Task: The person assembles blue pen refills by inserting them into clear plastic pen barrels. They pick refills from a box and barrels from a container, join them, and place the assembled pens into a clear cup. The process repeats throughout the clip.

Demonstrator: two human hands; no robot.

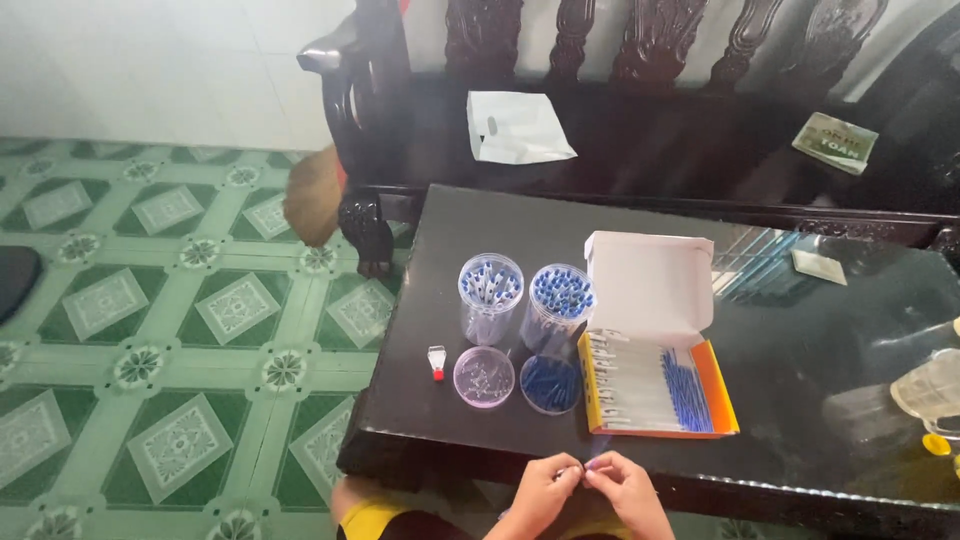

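Both hands, left hand (540, 492) and right hand (628, 490), meet at the worktop's (820, 330) near edge, fingertips pinched together on something too small to make out. Just beyond lie an open box of pens (655, 385), two lids (484, 377) and two pen-filled jars (490, 296).

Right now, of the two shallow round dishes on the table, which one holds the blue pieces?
The right-hand dish, next to the open box, is full of blue pieces. The left dish looks pinkish, holding only pale bits.
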